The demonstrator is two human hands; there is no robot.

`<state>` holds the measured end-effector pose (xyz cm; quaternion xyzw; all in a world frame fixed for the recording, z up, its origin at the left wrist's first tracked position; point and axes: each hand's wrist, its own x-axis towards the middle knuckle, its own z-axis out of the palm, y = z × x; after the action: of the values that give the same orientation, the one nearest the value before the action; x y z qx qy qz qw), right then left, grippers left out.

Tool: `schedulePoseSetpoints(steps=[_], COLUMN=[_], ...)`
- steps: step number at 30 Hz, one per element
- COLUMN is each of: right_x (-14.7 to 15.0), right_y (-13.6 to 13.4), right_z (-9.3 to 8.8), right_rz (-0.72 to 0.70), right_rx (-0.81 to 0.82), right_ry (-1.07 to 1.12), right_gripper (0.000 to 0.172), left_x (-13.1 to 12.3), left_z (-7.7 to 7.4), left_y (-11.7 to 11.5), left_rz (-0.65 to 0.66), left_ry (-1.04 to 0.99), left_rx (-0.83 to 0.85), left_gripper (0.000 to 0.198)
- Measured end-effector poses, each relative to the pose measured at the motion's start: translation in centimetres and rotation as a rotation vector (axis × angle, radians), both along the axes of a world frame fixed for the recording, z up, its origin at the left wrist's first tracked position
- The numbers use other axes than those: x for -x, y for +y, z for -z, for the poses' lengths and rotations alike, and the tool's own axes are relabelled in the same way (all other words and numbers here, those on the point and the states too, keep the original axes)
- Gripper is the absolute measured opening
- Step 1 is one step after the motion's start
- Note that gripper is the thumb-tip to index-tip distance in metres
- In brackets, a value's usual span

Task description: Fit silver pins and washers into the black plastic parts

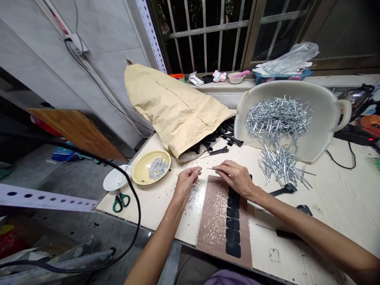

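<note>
My left hand is pinched shut above a scatter of tiny silver washers on the pale table; what its fingertips hold is too small to make out. My right hand is closed on a thin metal pin whose tip points left toward the left fingers. Both hands hover over the top of a brown board that carries a column of black plastic pieces.
A tipped white tub spills silver pins at the right. A yellow dish with washers, a white dish and green scissors lie left. A tan sack covers black parts behind.
</note>
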<state>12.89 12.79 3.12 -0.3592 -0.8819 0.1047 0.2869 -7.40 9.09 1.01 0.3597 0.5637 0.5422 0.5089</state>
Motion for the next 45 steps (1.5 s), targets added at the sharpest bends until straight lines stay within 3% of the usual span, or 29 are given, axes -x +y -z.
schedulePoseSetpoints(steps=[3, 7, 15, 26, 32, 37, 40, 45], right_x=[0.3, -0.1, -1.1, -1.4, -1.6, -2.0, -2.1, -2.0], right_y=[-1.1, -1.9, -2.9, -4.0, -4.5, -4.4, -4.3, -4.5], right_z=[-0.5, -0.9, -1.6, -1.1, -0.8, -1.1, -1.0, -0.5], right_rz=[0.011, 0.028, 0.046, 0.146, 0.154, 0.146, 0.134, 0.134], right_rx=[0.014, 0.015, -0.040, -0.170, -0.226, 0.000, 0.080, -0.219], right_ry=[-0.013, -0.046, -0.084, -0.206, -0.192, -0.112, -0.079, -0.245], right_gripper=[0.024, 0.024, 0.026, 0.025, 0.025, 0.026, 0.023, 0.025], left_x=[-1.3, -2.5, -3.6, -4.0, -4.4, -4.2, -4.2, -4.2], left_z=[-0.7, -1.3, -1.9, -1.3, -1.5, -1.8, -1.9, -1.1], left_y=[-1.1, -2.1, -2.5, -3.0, -3.0, -3.0, -2.9, -2.7], left_rz=[0.043, 0.048, 0.030, 0.062, 0.078, 0.081, 0.121, 0.151], left_ry=[-0.353, -0.476, -0.372, 0.119, 0.168, 0.308, 0.236, -0.002], left_rx=[0.041, 0.034, 0.007, -0.117, -0.130, -0.210, -0.172, -0.029], left_gripper=[0.032, 0.030, 0.031, 0.032, 0.028, 0.024, 0.024, 0.030])
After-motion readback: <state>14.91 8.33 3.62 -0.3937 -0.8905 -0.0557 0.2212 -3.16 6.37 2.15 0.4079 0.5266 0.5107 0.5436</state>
